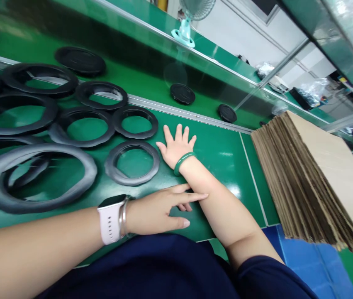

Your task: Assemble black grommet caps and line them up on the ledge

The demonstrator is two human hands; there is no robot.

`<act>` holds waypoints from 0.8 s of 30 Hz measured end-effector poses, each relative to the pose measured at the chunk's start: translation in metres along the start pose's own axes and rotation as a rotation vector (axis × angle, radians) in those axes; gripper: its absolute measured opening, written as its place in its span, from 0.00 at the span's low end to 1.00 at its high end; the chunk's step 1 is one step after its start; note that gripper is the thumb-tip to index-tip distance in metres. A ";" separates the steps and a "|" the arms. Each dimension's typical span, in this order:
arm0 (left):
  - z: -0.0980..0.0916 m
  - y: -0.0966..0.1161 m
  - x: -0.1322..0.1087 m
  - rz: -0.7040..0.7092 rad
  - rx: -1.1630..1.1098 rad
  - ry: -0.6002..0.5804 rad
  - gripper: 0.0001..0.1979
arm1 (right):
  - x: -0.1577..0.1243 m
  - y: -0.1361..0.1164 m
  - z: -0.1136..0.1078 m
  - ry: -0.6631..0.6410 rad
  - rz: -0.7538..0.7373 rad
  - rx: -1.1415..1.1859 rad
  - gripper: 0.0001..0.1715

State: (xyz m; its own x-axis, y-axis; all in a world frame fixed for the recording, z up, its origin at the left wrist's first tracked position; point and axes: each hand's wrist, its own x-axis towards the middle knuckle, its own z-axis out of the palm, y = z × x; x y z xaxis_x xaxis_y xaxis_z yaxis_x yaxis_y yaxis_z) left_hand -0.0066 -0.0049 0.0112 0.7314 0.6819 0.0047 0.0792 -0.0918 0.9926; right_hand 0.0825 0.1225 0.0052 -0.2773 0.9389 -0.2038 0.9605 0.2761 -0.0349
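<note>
My right hand (176,148) lies with its fingers spread on the green tabletop (222,166), and a green bangle (183,162) circles its wrist. My left hand (160,209) crosses in front of my body, its index fingertip at my right forearm. Nothing is in its loosely stretched fingers. A pale pink watch (110,218) and silver bangles sit on the left wrist. Just left of my right hand are a dark grey ring (155,164) and a smaller black ring (151,129). Larger black rings, one of them a big grey-edged ring (91,166), crowd the table's left side.
A stack of brown cardboard sheets (325,166) stands at the right, above blue material (307,253). Black discs (182,94) lie along the green strip behind the metal rail (164,109). A turquoise fan (184,33) stands on the shelf behind.
</note>
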 end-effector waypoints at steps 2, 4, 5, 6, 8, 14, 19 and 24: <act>0.000 0.002 0.000 0.027 -0.018 -0.025 0.35 | -0.001 0.000 0.002 0.008 0.000 -0.007 0.40; -0.001 0.002 0.000 0.039 -0.028 -0.051 0.35 | -0.001 0.001 0.004 0.015 -0.001 -0.027 0.39; -0.002 0.001 0.000 0.041 -0.030 -0.063 0.35 | 0.000 0.002 0.005 0.021 -0.004 -0.038 0.39; -0.003 0.001 0.000 0.042 -0.031 -0.075 0.35 | 0.000 0.002 0.006 0.026 -0.007 -0.048 0.39; -0.004 -0.001 -0.001 0.042 -0.027 -0.092 0.36 | 0.000 0.003 0.007 0.039 -0.012 -0.061 0.38; 0.002 -0.004 -0.003 -0.003 -0.017 -0.004 0.48 | -0.004 0.001 0.001 0.042 -0.010 -0.048 0.39; 0.001 -0.007 -0.002 -0.109 -0.011 0.000 0.45 | -0.001 0.001 0.001 0.038 -0.017 0.002 0.40; 0.000 -0.003 -0.002 -0.097 0.018 -0.018 0.37 | -0.002 0.002 0.001 0.059 -0.035 0.061 0.40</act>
State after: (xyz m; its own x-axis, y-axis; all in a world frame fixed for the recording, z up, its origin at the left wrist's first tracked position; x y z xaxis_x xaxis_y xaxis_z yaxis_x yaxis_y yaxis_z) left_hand -0.0079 -0.0057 0.0081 0.7318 0.6751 -0.0934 0.1622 -0.0394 0.9860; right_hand 0.0850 0.1211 0.0045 -0.3103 0.9398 -0.1433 0.9492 0.2979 -0.1014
